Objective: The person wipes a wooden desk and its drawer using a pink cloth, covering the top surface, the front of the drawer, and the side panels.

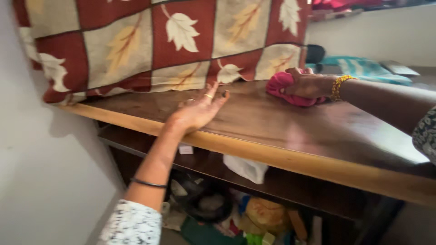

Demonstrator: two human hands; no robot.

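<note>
The pink cloth (288, 89) sits bunched at the back of the wooden tabletop (290, 131), near the patterned leaf blanket (172, 41), with the right hand (309, 84) pressing on it, fingers curled over the wad. The left hand (198, 110) hovers at the front edge, palm up, fingers spread wide, holding nothing. The surface looks shiny near the cloth; judging by that, wiping seems partway, with the left stretch remaining
</note>
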